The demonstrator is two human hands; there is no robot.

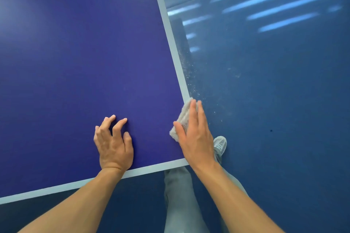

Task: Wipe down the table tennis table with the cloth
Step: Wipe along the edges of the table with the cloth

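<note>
cloth [182, 117] | grey, bunched on table [75, 62] right edge by near corner | right grip [195, 134] flat on it, fingers straight | left grip [113, 142] loosely arched, fingertips on table, holding nothing

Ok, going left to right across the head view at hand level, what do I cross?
Table top → left hand, fingertips resting on it → right hand, flat on the cloth at the side edge → grey shoe → blue floor.

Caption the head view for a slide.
Right hand presses the cloth along the table edge; left hand rests on top.
</note>
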